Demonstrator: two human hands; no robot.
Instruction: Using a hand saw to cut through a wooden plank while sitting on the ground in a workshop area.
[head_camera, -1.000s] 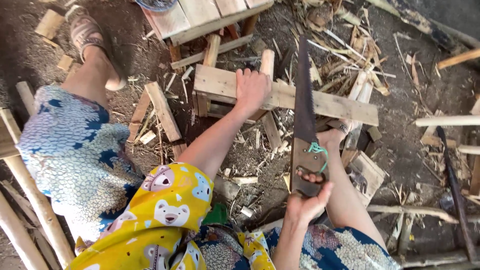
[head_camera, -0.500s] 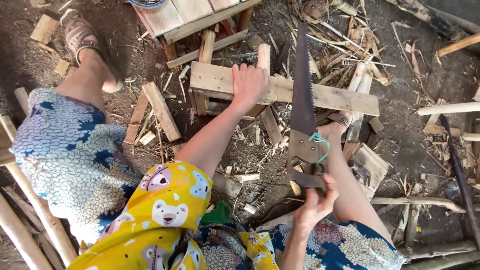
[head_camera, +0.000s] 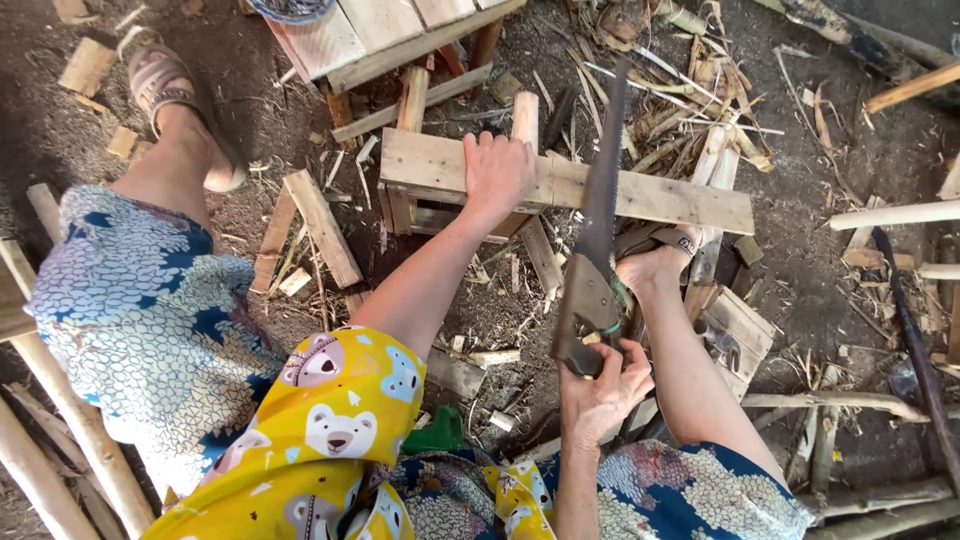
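The left hand (head_camera: 497, 172) lies flat on the wooden plank (head_camera: 660, 196), fingers together, pressing it down near its left end. The right hand (head_camera: 600, 397) wraps its fingers around the dark handle of the handsaw (head_camera: 592, 250). The blade crosses the plank's middle. A sandalled foot (head_camera: 655, 262) rests by the plank's near edge.

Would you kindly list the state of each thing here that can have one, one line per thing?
Left hand: pressed flat on the plank.
Right hand: closed around the saw handle.
Handsaw: blade lying across the plank's edge, pointing away.
Plank: lying flat across a wooden frame, not cut through.
Right foot: in a sandal, resting beside the plank.
Left foot: in a sandal, on the ground.
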